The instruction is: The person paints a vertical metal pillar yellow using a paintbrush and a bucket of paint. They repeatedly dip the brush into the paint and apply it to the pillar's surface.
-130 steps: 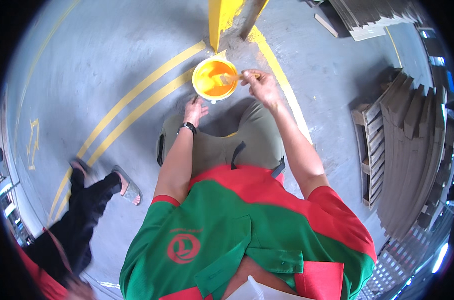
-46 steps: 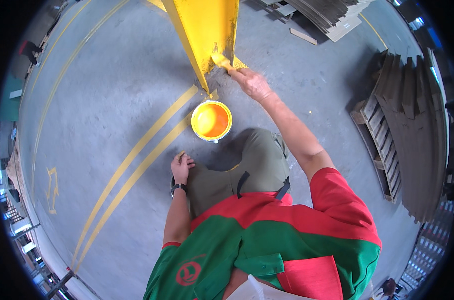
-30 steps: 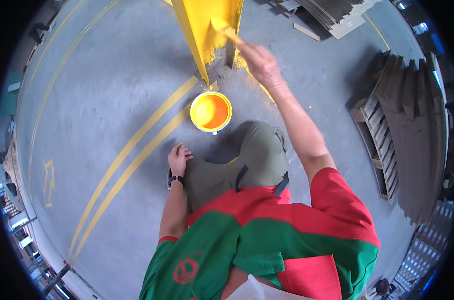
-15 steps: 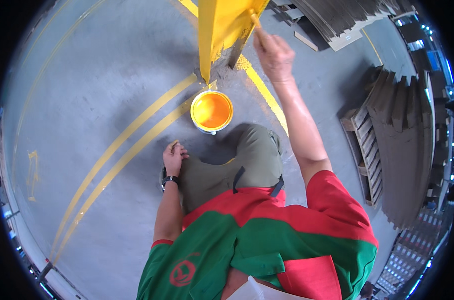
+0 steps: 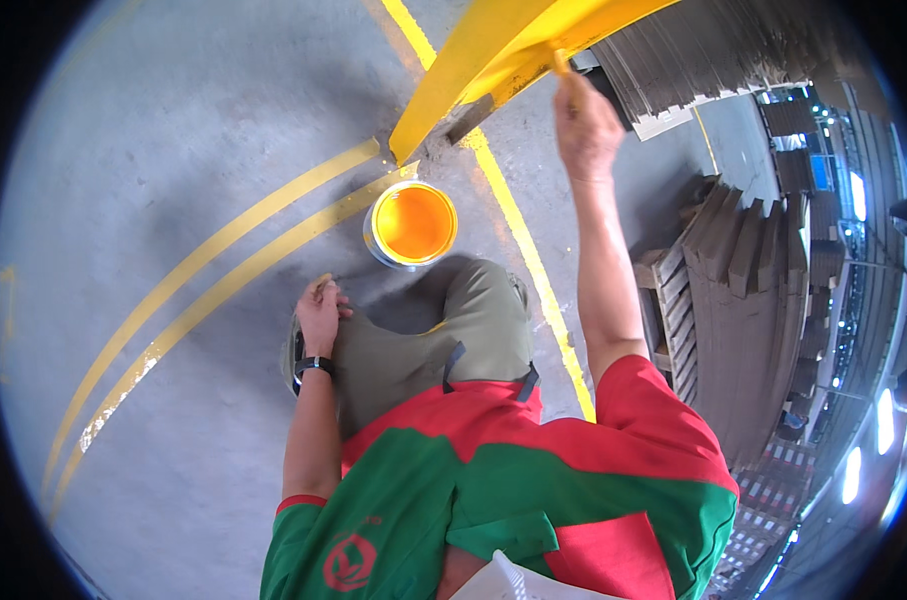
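Note:
My right hand (image 5: 587,132) is closed round a paintbrush (image 5: 560,63), whose yellow-coated end meets the inner side of a yellow steel column (image 5: 493,50). Bare, dark patches show near the column's foot. On the floor just in front of that foot stands an open paint can (image 5: 376,246) holding yellow-orange paint (image 5: 413,222). My left hand (image 5: 319,315), with a dark band at the wrist, rests by my left knee. Its fingers are curled together, and a small tan tip shows at them; what it is I cannot make out.
Two curved yellow lines (image 5: 228,255) cross the grey floor on the left, and a straight yellow line (image 5: 523,240) runs past my right knee. Stacked brown sheets (image 5: 738,340) lean by a wooden pallet (image 5: 673,320) at right; more sheets (image 5: 713,60) lie beyond the column.
The view has turned, so the column now slants to the upper right. My right hand with the brush remains at the column, appearing farther right; my left hand stays by the knee.

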`<state>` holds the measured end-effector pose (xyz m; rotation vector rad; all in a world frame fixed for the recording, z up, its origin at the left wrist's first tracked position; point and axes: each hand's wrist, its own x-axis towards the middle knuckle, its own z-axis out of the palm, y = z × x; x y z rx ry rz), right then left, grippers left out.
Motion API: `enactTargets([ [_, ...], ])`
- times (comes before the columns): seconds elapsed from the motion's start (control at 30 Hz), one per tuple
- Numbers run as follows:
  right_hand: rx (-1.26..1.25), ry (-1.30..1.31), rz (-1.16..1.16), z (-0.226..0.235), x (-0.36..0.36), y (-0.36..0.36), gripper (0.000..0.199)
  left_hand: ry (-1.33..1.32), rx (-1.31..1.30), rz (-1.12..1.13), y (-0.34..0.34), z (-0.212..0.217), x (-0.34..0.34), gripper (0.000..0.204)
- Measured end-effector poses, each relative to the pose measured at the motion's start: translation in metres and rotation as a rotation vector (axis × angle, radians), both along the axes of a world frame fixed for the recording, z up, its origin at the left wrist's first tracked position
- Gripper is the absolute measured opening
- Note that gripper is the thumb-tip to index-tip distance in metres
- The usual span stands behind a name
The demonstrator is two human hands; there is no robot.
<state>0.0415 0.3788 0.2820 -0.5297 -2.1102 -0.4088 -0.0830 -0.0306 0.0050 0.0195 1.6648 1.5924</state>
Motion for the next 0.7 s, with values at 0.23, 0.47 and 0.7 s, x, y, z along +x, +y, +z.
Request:
enactTargets([
  [0.23,-0.266,-0.195,-0.028,-0.014,-0.019,-0.028,0.012,0.022,-0.042,0.000,0.002,0.004,-0.001,0.039],
  [0.47,-0.016,0.029,0.000,0.018,0.003,-0.017,0.008,-0.006,-0.038,0.003,0.002,0.005,-0.001,0.039],
  [0.7,-0.119,-0.113,-0.100,0.018,-0.015,-0.022,0.011,-0.009,-0.075,-0.002,0.002,0.006,-0.002,0.039],
])
